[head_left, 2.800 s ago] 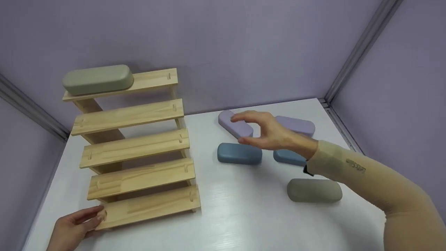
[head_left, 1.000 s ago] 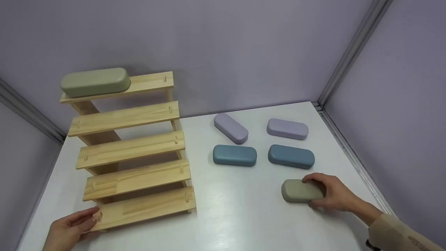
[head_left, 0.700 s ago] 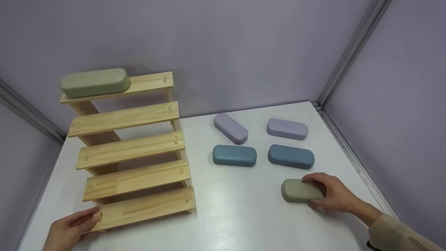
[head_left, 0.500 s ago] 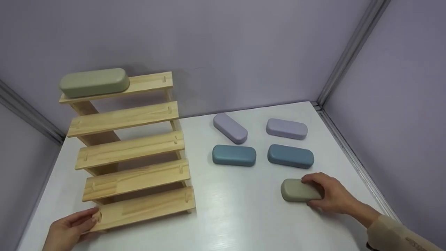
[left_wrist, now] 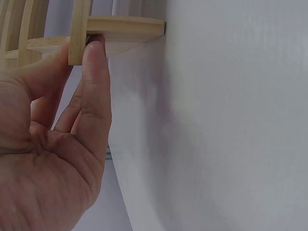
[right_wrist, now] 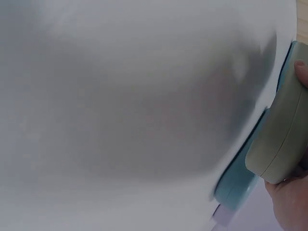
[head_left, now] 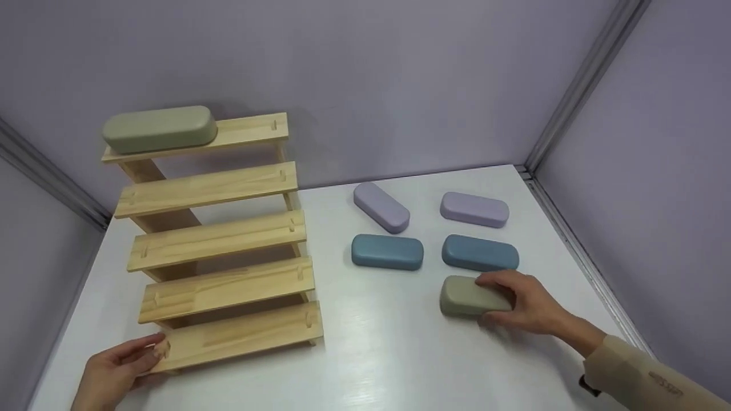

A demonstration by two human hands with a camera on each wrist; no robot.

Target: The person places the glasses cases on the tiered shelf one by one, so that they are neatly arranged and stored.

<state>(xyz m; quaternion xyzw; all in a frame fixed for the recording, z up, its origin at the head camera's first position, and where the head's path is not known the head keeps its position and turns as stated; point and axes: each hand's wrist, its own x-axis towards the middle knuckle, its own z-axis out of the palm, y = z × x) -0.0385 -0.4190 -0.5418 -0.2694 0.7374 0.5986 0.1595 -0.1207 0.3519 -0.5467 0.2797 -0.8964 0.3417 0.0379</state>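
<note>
My right hand (head_left: 525, 302) grips the right end of a grey-green glasses case (head_left: 465, 297), its thumb and fingers on opposite long sides. In the right wrist view that case (right_wrist: 279, 130) is tilted above the table, with a thin seam along its side. At lower left my left hand (head_left: 117, 368) pinches the left end of the lowest board of a stepped wooden rack (head_left: 240, 339). The left wrist view shows the thumb and a finger of this hand (left_wrist: 53, 139) on either side of the board's edge. Another green glasses case (head_left: 160, 130) lies on the rack's top board.
Two blue glasses cases, one left (head_left: 387, 252) and one right (head_left: 480, 253), lie on the white table (head_left: 371, 354). Behind them are two lilac cases, a slanted one (head_left: 381, 207) and a straighter one (head_left: 474, 209). Purple panels (head_left: 400, 85) stand behind and at the sides.
My right hand came down from near the lilac cases to the green case, took hold of it, and has now lifted it slightly, leftward and away from me. My left hand stays on the rack.
</note>
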